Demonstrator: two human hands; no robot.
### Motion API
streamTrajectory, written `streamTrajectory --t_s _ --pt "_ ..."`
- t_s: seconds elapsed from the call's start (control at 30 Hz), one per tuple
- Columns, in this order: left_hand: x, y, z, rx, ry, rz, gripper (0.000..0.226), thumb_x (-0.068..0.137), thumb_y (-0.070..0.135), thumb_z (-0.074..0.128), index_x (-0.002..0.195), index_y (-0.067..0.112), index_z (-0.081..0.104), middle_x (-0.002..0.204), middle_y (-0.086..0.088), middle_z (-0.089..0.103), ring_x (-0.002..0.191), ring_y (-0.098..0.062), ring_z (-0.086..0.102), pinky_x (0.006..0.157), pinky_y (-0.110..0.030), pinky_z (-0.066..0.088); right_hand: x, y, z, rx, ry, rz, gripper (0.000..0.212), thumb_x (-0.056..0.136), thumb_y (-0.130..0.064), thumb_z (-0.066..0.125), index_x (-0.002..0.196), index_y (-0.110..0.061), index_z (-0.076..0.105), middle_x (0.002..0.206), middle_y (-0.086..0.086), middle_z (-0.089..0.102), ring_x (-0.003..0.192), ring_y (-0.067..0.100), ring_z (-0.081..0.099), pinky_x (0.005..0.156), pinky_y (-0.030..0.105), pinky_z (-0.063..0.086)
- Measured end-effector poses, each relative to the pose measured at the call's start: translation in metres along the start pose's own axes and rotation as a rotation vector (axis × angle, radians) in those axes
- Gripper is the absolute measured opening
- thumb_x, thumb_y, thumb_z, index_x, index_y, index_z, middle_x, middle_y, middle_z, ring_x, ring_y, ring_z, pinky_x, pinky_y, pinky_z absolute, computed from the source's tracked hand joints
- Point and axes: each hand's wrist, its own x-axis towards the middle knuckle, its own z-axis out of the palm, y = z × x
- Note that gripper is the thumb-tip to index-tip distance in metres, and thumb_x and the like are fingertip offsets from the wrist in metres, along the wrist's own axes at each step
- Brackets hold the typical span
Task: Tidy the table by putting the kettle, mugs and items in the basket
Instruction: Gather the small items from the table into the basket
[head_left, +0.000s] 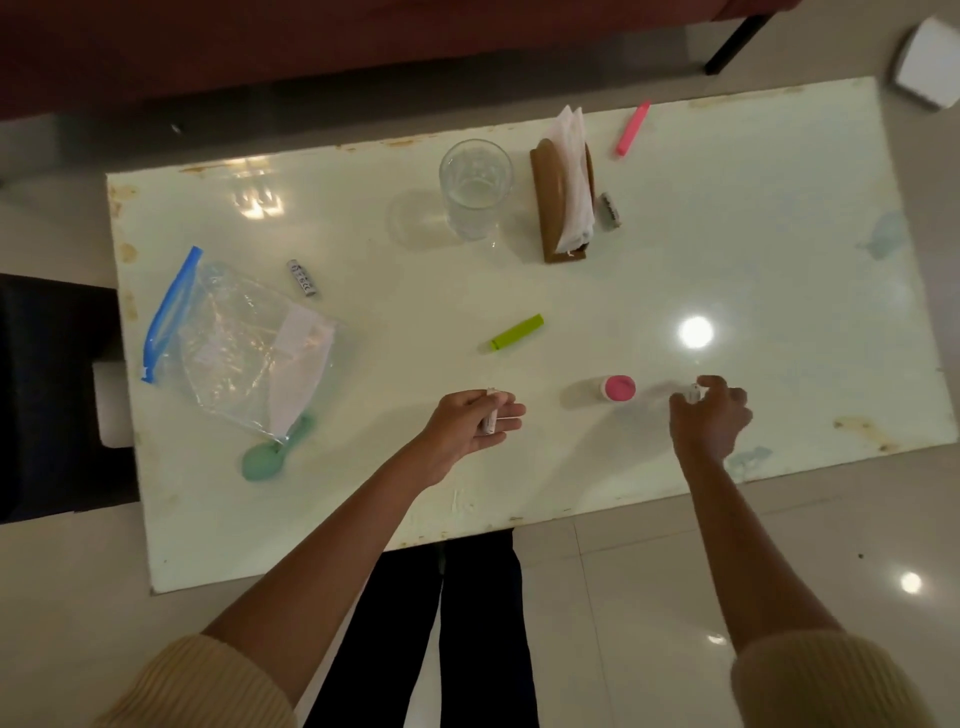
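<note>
Collecting small items is the step in hand; the left hand (470, 423) is curled round a small white battery (489, 418) near the table's (753, 249) front edge; the right hand (709, 415) pinches another small white piece (692, 392) beside the pink-capped bottle (617, 388); no basket, kettle or mugs show. Next probably calls for gathering the smooth green marker (517, 332) mid-table, or the crinkled clear bag (244, 343) by the left edge.

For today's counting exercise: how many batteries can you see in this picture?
4: one battery beside the zip bag, one by the napkin holder, one in the left hand, one at the right hand. Others may be hidden.
</note>
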Motion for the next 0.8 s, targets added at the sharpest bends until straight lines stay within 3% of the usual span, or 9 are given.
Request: streamTrajectory --t_s 0.13,0.23,0.4,0.47,0.53,0.57,0.63,0.7,0.8 --pt "0.002 -0.002 0.007 -0.073 -0.042 -0.026 0.016 0.092 0.021 0.053 0.097 0.011 0.064 0.103 -0.006 0.073 0.095 -0.017 0.07 0.078 -0.024 0.055 0.01 0.01 0.01 -0.103 -0.061 -0.071 0.035 0.083 0.001 0.047 0.117 -0.005 0.051 0.121 0.02 0.046 0.111 0.038 0.042 0.075 0.041 0.041" --pt "0.002 -0.002 0.012 -0.073 -0.047 -0.017 0.01 0.089 0.019 0.059 0.094 0.012 0.064 0.104 -0.007 0.072 0.095 -0.018 0.07 0.076 -0.023 0.056 0.013 0.001 0.007 0.001 -0.067 -0.066 0.032 0.083 0.002 0.044 0.111 -0.007 0.057 0.116 0.017 0.052 0.105 0.034 0.052 0.076 0.037 0.042" --pt "0.002 0.004 0.017 -0.095 -0.035 0.028 0.016 0.09 0.019 0.059 0.099 0.008 0.065 0.106 -0.009 0.072 0.094 -0.018 0.07 0.076 -0.022 0.057 -0.013 -0.054 -0.017 0.294 0.005 -0.251 0.02 0.082 -0.005 0.055 0.099 -0.009 0.066 0.094 0.014 0.065 0.075 0.019 0.057 0.06 0.008 0.03" --pt "0.001 0.012 0.017 -0.144 -0.045 0.041 0.019 0.091 0.019 0.057 0.103 0.006 0.064 0.109 -0.01 0.07 0.097 -0.02 0.069 0.083 -0.025 0.057 -0.038 -0.08 -0.023 0.397 -0.18 -0.358 0.023 0.077 -0.001 0.062 0.097 -0.01 0.068 0.087 0.011 0.063 0.064 0.015 0.056 0.061 0.008 0.039" --pt "-0.001 0.022 0.015 -0.215 -0.073 0.055 0.02 0.093 0.019 0.054 0.103 0.006 0.064 0.109 -0.011 0.069 0.099 -0.022 0.068 0.087 -0.028 0.055 -0.065 -0.104 -0.021 0.425 -0.43 -0.447 0.024 0.076 0.001 0.066 0.098 -0.01 0.068 0.083 0.006 0.061 0.062 0.017 0.056 0.066 0.026 0.05" --pt "-0.003 0.027 0.013 -0.255 -0.089 0.063 0.019 0.094 0.018 0.052 0.099 0.006 0.065 0.105 -0.011 0.069 0.097 -0.022 0.068 0.088 -0.029 0.055 -0.077 -0.114 -0.016 0.401 -0.522 -0.493 0.024 0.076 0.0 0.068 0.098 -0.009 0.068 0.081 0.003 0.059 0.063 0.015 0.056 0.067 0.028 0.05" --pt "-0.006 0.039 0.006 -0.33 -0.1 0.074 0.023 0.096 0.018 0.048 0.091 0.006 0.067 0.095 -0.009 0.068 0.087 -0.017 0.07 0.084 -0.029 0.057 -0.095 -0.129 -0.004 0.351 -0.628 -0.568 0.024 0.076 -0.003 0.069 0.1 -0.007 0.067 0.082 0.001 0.059 0.065 0.007 0.054 0.065 0.013 0.047" --pt "-0.009 0.048 -0.007 -0.387 -0.088 0.076 0.023 0.097 0.018 0.046 0.098 0.005 0.064 0.092 -0.006 0.069 0.079 -0.013 0.069 0.079 -0.028 0.058 -0.105 -0.141 0.008 0.342 -0.676 -0.591 0.027 0.077 -0.002 0.067 0.103 -0.007 0.067 0.089 0.004 0.062 0.07 0.007 0.055 0.061 0.0 0.04" --pt "-0.013 0.053 -0.031 -0.437 -0.096 0.083 0.023 0.096 0.019 0.047 0.104 0.005 0.063 0.088 -0.003 0.072 0.078 -0.012 0.069 0.079 -0.027 0.058 -0.114 -0.158 0.024 0.353 -0.732 -0.586 0.027 0.076 -0.005 0.069 0.103 -0.006 0.068 0.097 0.007 0.062 0.074 0.006 0.057 0.062 0.001 0.042"
